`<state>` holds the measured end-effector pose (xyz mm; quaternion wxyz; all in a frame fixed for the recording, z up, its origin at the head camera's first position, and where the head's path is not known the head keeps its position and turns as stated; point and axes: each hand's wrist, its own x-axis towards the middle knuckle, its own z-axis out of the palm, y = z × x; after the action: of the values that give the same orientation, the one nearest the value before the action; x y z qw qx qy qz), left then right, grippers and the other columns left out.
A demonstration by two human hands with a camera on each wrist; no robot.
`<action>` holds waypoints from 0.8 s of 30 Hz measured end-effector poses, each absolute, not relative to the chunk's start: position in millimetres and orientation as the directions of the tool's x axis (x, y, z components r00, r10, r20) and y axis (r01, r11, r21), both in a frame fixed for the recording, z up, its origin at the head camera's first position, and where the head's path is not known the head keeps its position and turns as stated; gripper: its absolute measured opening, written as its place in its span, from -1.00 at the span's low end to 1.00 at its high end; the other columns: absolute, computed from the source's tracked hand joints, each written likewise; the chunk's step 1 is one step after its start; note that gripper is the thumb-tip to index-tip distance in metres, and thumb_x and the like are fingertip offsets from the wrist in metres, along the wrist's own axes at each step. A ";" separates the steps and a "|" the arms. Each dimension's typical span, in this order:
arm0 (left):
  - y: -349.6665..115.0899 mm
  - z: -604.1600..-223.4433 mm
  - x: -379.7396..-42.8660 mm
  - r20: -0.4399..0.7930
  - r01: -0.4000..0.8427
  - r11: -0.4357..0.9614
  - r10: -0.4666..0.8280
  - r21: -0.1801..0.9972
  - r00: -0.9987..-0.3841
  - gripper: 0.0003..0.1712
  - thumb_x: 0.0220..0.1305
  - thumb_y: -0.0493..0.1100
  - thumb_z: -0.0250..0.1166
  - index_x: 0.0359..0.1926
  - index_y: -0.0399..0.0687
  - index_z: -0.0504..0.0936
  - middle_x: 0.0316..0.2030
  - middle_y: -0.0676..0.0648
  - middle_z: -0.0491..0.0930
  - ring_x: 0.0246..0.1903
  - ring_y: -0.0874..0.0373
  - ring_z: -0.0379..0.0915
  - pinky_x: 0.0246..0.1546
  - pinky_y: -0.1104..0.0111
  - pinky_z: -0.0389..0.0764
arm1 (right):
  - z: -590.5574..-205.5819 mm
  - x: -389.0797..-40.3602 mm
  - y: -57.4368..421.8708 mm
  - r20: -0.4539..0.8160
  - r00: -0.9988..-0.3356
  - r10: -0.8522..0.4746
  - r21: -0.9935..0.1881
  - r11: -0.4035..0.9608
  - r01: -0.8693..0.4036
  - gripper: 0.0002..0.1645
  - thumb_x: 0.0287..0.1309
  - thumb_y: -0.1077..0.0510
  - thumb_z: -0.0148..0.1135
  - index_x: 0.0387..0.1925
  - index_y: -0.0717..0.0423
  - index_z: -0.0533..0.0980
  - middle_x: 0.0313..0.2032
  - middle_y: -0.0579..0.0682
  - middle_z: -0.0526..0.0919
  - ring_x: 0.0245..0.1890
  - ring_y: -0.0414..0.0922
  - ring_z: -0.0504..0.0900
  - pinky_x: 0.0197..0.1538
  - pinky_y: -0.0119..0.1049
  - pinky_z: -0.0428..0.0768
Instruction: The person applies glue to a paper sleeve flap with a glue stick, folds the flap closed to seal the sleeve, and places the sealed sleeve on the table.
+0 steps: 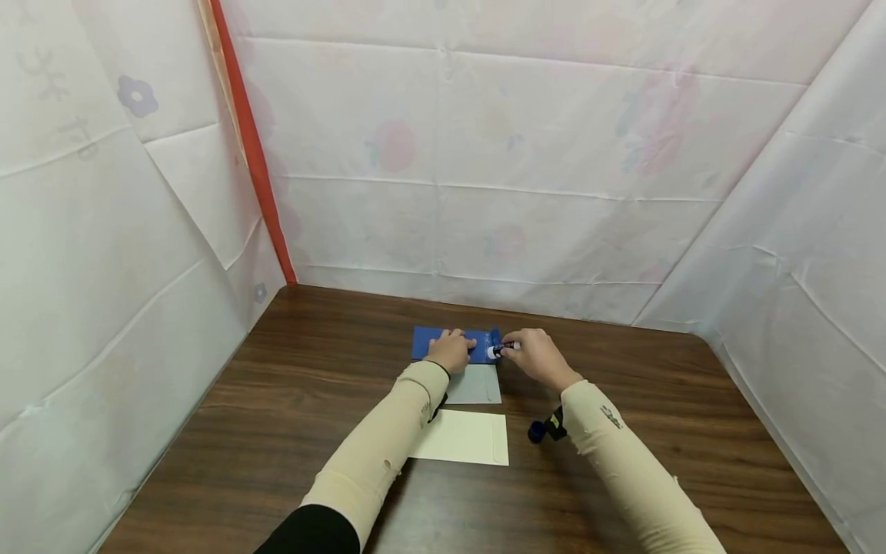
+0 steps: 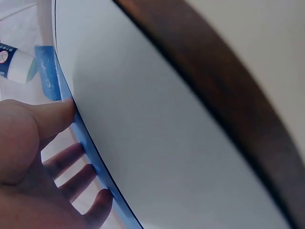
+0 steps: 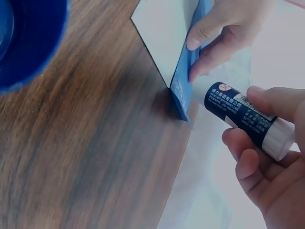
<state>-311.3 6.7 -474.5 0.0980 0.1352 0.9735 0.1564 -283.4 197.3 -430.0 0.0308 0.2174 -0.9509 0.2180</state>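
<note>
A blue envelope (image 1: 422, 335) lies near the table's back edge, with its flap (image 3: 179, 95) at the right end. Extended fingers of my left hand (image 1: 449, 352) press on the envelope, thumb and fingertips touching it in the left wrist view. My right hand (image 1: 542, 358) pinches a glue stick (image 3: 240, 110) with a dark label and white ends between thumb and fingers. The glue end is at the flap, which looks shiny and streaked in the right wrist view. Whether the glue touches it, I cannot tell.
A pale grey envelope (image 1: 477, 386) lies just in front of the blue one. Nearer still is a cream envelope (image 1: 462, 438), partly under the left forearm. The dark blue cap (image 1: 536, 432) stands below the right wrist. White sheeting (image 1: 443, 154) walls the wooden table.
</note>
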 end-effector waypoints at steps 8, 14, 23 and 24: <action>4.3 -470.3 -307.3 -0.147 0.230 0.912 0.294 0.339 -0.945 -0.52 0.43 -0.10 0.13 0.34 0.20 0.44 0.40 -0.02 0.29 0.40 -0.04 0.15 0.27 -0.02 0.32 | -428.5 -285.0 203.1 0.178 -0.921 -0.347 -0.425 0.817 -0.390 -0.73 0.21 0.13 0.31 -0.09 0.18 0.67 -0.21 0.10 0.75 -0.64 -0.25 0.40 -0.53 -0.37 0.36; 5.7 -467.0 -305.4 -0.142 0.237 0.915 0.296 0.328 -0.945 -0.53 0.43 -0.09 0.14 0.33 0.20 0.45 0.40 -0.03 0.30 0.39 -0.04 0.16 0.28 -0.02 0.32 | -427.7 -283.8 209.3 0.187 -0.936 -0.300 -0.454 0.818 -0.353 -0.76 0.19 0.12 0.33 -0.14 0.16 0.68 -0.27 0.08 0.76 -0.61 -0.23 0.41 -0.51 -0.37 0.35; 5.3 -465.3 -303.6 -0.138 0.265 0.918 0.316 0.294 -0.939 -0.54 0.42 -0.07 0.15 0.31 0.21 0.47 0.37 -0.03 0.32 0.33 -0.03 0.20 0.19 0.03 0.35 | -426.7 -281.9 215.0 0.187 -0.944 -0.272 -0.489 0.808 -0.330 -0.74 0.21 0.12 0.32 -0.13 0.18 0.68 -0.32 0.08 0.75 -0.65 -0.23 0.36 -0.54 -0.38 0.32; 5.2 -465.8 -303.8 -0.138 0.269 0.920 0.317 0.285 -0.938 -0.54 0.42 -0.07 0.15 0.31 0.21 0.47 0.36 -0.03 0.32 0.32 -0.03 0.21 0.19 0.03 0.35 | -426.7 -281.8 215.7 0.189 -0.944 -0.272 -0.489 0.807 -0.331 -0.74 0.21 0.11 0.32 -0.13 0.19 0.67 -0.33 0.09 0.75 -0.66 -0.23 0.36 -0.55 -0.38 0.31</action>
<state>-303.8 5.2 -465.8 0.0908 0.1501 0.9756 0.1321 -281.8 215.7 -426.7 0.0550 0.1587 -0.9489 0.2670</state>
